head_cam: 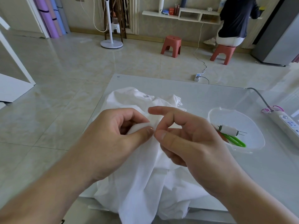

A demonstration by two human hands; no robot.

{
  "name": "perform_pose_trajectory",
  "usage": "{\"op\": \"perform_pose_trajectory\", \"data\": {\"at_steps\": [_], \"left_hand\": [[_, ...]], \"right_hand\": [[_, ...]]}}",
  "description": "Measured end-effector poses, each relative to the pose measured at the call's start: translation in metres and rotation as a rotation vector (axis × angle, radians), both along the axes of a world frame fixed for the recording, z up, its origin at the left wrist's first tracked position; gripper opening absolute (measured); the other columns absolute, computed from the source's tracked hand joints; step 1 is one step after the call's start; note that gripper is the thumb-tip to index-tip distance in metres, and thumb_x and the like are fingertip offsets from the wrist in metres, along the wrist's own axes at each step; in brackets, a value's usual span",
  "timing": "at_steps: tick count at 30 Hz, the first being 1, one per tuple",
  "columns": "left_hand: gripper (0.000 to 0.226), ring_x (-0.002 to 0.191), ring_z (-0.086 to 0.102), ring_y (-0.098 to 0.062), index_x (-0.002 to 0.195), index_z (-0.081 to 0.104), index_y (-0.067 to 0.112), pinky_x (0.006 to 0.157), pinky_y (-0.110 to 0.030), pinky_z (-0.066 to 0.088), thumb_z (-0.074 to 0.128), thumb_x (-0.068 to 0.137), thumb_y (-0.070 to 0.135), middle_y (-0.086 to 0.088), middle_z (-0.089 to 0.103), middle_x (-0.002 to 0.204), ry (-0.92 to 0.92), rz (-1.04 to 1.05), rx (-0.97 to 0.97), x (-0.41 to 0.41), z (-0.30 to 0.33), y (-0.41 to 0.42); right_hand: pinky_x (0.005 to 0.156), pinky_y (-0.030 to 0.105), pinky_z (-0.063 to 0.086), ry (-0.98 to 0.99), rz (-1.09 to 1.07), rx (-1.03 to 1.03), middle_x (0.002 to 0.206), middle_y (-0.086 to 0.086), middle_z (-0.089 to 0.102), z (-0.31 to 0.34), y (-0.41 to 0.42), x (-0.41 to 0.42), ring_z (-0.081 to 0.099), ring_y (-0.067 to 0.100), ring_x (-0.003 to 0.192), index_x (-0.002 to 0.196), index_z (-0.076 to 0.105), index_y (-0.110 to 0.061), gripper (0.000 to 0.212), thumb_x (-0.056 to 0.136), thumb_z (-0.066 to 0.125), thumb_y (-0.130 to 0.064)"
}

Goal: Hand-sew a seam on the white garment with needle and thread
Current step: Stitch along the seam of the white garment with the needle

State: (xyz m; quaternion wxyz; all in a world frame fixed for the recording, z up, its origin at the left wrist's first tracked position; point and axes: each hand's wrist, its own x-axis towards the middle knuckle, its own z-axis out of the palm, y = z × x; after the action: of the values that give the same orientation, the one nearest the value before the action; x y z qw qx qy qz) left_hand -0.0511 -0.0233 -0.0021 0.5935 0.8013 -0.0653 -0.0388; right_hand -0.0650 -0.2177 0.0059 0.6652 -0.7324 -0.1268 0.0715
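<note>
garment: where it hangs over the near table edge toward me, the crumpled white cotton garment (142, 183) lies bunched on the pale glossy table (242, 183), a fold lifted between my hands.
left hand: my left hand (113, 139) has thumb and fingers clamped on that fold.
right hand: my right hand (186, 143) has thumb and bent middle finger nearly together at the fold, index finger raised; can't tell if they grip anything.
needle: thin glint between the thumbs, too small to be sure; thread not visible.
step tip: I'd keep the fold taut, stitches small and even, thumb clear of the point.
dish: clear plastic dish (215, 113) further right holds white thread spool (228, 130), green-handled snips (234, 140).
</note>
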Motion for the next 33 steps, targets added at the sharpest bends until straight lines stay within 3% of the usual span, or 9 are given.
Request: {"op": "perform_pose_trajectory", "data": {"at_steps": [5, 11, 17, 21, 27, 33], "left_hand": [[0.008, 0.095, 0.079, -0.02, 0.095, 0.082, 0.025, 0.098, -0.051, 0.059, 0.075, 0.097, 0.023, 0.0, 0.082, 0.095, 0.065, -0.001, -0.037, 0.0019, -0.0006, 0.0014], [0.01, 0.091, 0.079, -0.022, 0.093, 0.082, 0.022, 0.094, -0.049, 0.061, 0.072, 0.096, 0.021, -0.003, 0.082, 0.092, 0.067, -0.03, -0.04, 0.0015, -0.0003, 0.0017], [0.009, 0.089, 0.078, -0.02, 0.09, 0.082, 0.024, 0.089, -0.042, 0.06, 0.076, 0.094, 0.019, -0.002, 0.081, 0.089, 0.024, -0.039, -0.038, 0.0031, 0.0007, 0.0038], [0.007, 0.087, 0.077, -0.021, 0.089, 0.082, 0.023, 0.085, -0.036, 0.058, 0.077, 0.092, 0.019, -0.003, 0.08, 0.086, 0.006, -0.041, -0.038, 0.0027, 0.001, 0.0035], [0.005, 0.083, 0.075, -0.015, 0.088, 0.081, 0.031, 0.082, -0.033, 0.058, 0.086, 0.088, 0.029, 0.003, 0.078, 0.082, -0.042, -0.028, 0.025, 0.0023, 0.0013, 0.0039], [0.01, 0.082, 0.075, -0.013, 0.089, 0.08, 0.035, 0.082, -0.036, 0.06, 0.075, 0.081, 0.038, 0.006, 0.078, 0.082, -0.093, -0.041, 0.064, 0.0017, 0.0003, 0.0037]], "right_hand": [[0.049, 0.032, 0.036, 0.058, -0.009, 0.008, 0.107, 0.003, 0.078, -0.0015, -0.0016, 0.0016, 0.048, 0.018, 0.049, 0.078, 0.063, -0.008, 0.009, 0.085, 0.063, -0.012], [0.057, 0.04, 0.046, 0.049, -0.045, -0.039, 0.07, 0.014, 0.067, -0.004, -0.0049, 0.0061, 0.053, 0.029, 0.05, 0.077, 0.06, -0.002, 0.009, 0.081, 0.063, -0.01], [0.063, 0.039, 0.051, 0.042, -0.059, -0.042, 0.068, 0.013, 0.068, -0.0022, -0.0044, 0.0073, 0.063, 0.03, 0.055, 0.075, 0.061, -0.002, 0.007, 0.082, 0.061, -0.002], [0.062, 0.039, 0.053, 0.059, -0.077, -0.064, 0.066, 0.018, 0.067, -0.0001, -0.0055, 0.0079, 0.064, 0.031, 0.055, 0.079, 0.058, 0.006, 0.015, 0.091, 0.056, 0.015], [0.066, 0.04, 0.055, 0.064, -0.099, -0.098, 0.067, 0.017, 0.069, 0.0027, -0.0056, 0.0086, 0.067, 0.033, 0.057, 0.078, 0.058, 0.004, 0.016, 0.09, 0.057, 0.014], [0.069, 0.046, 0.057, 0.08, -0.126, -0.139, 0.066, 0.018, 0.071, 0.0043, -0.0048, 0.0082, 0.069, 0.034, 0.057, 0.078, 0.058, 0.004, 0.015, 0.089, 0.054, 0.015]]}}
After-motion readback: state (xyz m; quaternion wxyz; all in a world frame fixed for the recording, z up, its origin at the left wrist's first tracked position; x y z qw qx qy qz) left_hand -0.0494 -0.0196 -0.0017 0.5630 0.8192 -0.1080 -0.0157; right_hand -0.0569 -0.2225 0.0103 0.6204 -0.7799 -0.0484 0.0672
